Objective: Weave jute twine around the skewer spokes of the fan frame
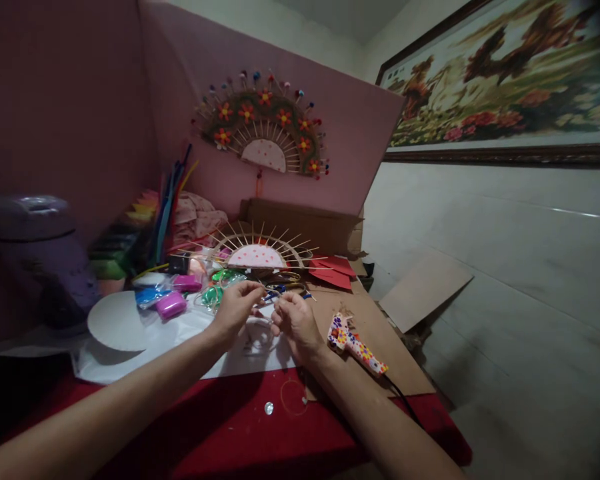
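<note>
My left hand [236,308] and my right hand [295,325] meet over the white sheet [180,333] on the red table [240,427]. Both pinch a small thing between fingertips, too small and dim to name. Just beyond my hands lies a half-made fan of bamboo sticks [260,252] with a dotted pink centre. A glue gun with coloured dots [355,343] lies on brown cardboard [380,327] right of my right hand. A finished fan with red flowers [265,130] hangs on the pink board behind.
Small tubs of coloured clay [170,303] and a white disc [117,321] sit at the left. Pipe cleaners [173,193] stand behind them, beside a purple container [35,260]. Red paper pieces [335,270] lie at the right. A framed picture [505,80] hangs on the tiled wall.
</note>
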Demonstrator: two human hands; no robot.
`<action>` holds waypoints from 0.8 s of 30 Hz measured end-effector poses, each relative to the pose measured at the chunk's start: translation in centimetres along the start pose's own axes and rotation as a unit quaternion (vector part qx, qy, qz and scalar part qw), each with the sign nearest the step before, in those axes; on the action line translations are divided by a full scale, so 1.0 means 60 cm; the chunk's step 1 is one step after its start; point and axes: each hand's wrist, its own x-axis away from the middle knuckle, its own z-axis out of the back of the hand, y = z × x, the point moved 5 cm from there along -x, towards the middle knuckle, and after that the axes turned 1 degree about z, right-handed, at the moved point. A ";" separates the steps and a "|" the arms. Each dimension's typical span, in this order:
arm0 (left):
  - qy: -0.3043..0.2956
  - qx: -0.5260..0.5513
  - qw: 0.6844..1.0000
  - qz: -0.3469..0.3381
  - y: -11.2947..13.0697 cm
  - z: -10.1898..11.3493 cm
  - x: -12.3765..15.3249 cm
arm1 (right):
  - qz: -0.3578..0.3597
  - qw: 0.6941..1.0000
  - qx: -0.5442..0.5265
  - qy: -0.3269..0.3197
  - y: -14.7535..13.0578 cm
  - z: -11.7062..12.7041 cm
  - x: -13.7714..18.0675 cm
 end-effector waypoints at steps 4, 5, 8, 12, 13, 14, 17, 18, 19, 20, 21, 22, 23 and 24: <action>0.112 0.121 0.973 0.164 -0.008 -0.007 -0.052 | 0.025 0.999 0.036 0.016 -0.010 0.009 -0.003; 0.121 0.130 0.968 0.175 -0.010 -0.012 -0.067 | 0.030 0.998 0.044 0.018 -0.011 0.010 -0.004; 0.139 0.160 0.955 0.208 -0.020 -0.028 -0.104 | 0.040 0.997 0.049 0.033 -0.015 0.016 -0.007; 0.146 0.200 0.938 0.242 -0.021 -0.045 -0.130 | 0.051 0.997 0.047 0.045 -0.018 0.021 -0.011; 0.149 0.204 0.935 0.247 -0.020 -0.047 -0.133 | 0.053 0.997 0.045 0.046 -0.019 0.022 -0.011; 0.152 0.206 0.934 0.251 -0.018 -0.049 -0.135 | 0.055 0.996 0.043 0.047 -0.019 0.022 -0.012; 0.158 0.217 0.931 0.249 -0.014 -0.051 -0.140 | 0.057 0.996 0.041 0.048 -0.020 0.024 -0.012; 0.159 0.223 0.930 0.245 -0.014 -0.051 -0.141 | 0.057 0.996 0.043 0.049 -0.020 0.024 -0.012; 0.160 0.230 0.930 0.239 -0.014 -0.051 -0.142 | 0.059 0.996 0.047 0.049 -0.020 0.024 -0.013; 0.159 0.238 0.930 0.231 -0.014 -0.051 -0.142 | 0.061 0.996 0.053 0.050 -0.020 0.025 -0.013; 0.156 0.247 0.930 0.223 -0.014 -0.051 -0.142 | 0.062 0.995 0.058 0.052 -0.019 0.026 -0.014; 0.150 0.257 0.930 0.214 -0.014 -0.050 -0.141 | 0.063 0.994 0.063 0.056 -0.019 0.028 -0.014; 0.141 0.268 0.931 0.204 -0.013 -0.050 -0.140 | 0.062 0.994 0.066 0.060 -0.018 0.029 -0.015; 0.131 0.277 0.932 0.195 -0.012 -0.049 -0.138 | 0.060 0.994 0.067 0.064 -0.017 0.031 -0.016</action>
